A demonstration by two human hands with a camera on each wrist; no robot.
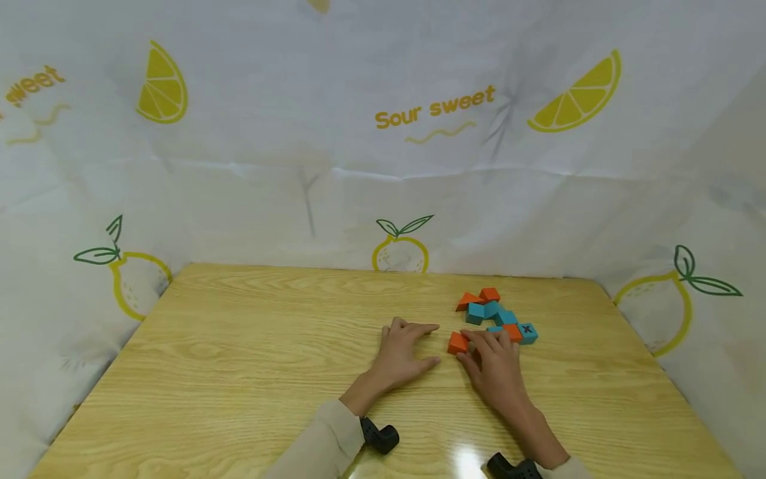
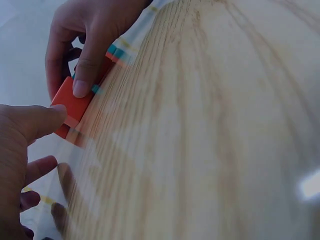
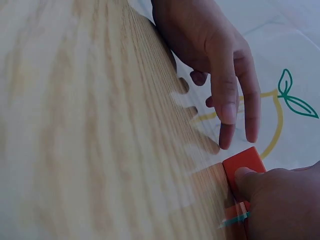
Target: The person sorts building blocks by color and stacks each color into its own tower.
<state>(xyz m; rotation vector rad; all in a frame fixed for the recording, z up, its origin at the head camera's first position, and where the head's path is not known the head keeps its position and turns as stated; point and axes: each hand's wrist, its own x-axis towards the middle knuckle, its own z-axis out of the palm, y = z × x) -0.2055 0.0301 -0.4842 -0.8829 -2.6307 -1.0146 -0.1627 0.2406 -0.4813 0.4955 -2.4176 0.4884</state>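
Wood-grain table [image 1: 239, 366]: right hand [image 1: 498, 371] pinches orange block [image 1: 457, 344]; left hand [image 1: 399, 354] nearby, fingers parted.

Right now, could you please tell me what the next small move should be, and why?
I would probably bring the left hand in to steady the orange block: that hand is open beside the block, with a visible gap between them in the head view, while only the right hand pinches it.

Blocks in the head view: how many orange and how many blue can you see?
Orange blocks: 4
Blue blocks: 5, one only partly showing
Total: 9 in sight; the right hand may hide more.
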